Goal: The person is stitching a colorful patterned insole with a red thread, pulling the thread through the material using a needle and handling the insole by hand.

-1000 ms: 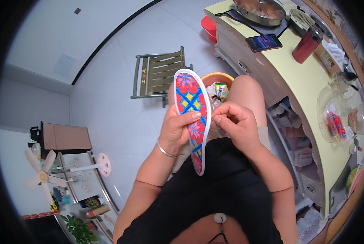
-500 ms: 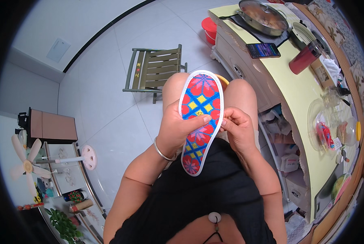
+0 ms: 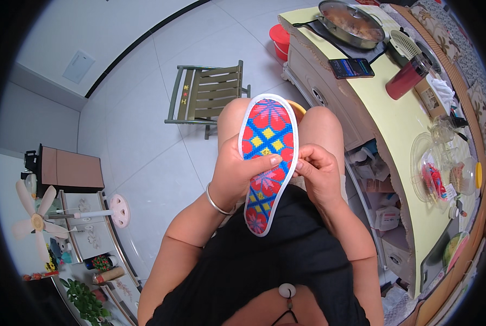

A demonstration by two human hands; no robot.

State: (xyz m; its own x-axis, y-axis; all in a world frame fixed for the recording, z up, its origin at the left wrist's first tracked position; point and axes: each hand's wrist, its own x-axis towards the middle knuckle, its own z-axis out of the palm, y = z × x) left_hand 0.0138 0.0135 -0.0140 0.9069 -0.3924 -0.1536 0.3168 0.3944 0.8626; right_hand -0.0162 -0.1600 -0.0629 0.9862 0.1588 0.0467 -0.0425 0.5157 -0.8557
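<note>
An embroidered insole (image 3: 270, 127) with a white edge and a red, blue, yellow and pink pattern is held up above my lap. My left hand (image 3: 235, 168) grips it from its left side, the thumb lying across the patterned face and the fingers hidden behind. At the insole's right edge, my right hand (image 3: 320, 169) has its thumb and forefinger pinched together close against the white border. Whatever sits in that pinch is too small to make out. Between my knees, part of a yellow round rim (image 3: 297, 108) shows behind the insole.
Ahead on the tiled floor stands a slatted folding stool (image 3: 207, 93), with a red bucket (image 3: 279, 41) farther off. Along my right runs a yellow-topped cabinet (image 3: 362, 108) bearing a lidded pan (image 3: 351, 24), a phone (image 3: 351, 68) and a red thermos (image 3: 408, 77). A fan (image 3: 38, 220) stands at left.
Almost nothing differs. The insole's lower end has shifted very slightly to the right and down; both hands keep nearly the same places.
</note>
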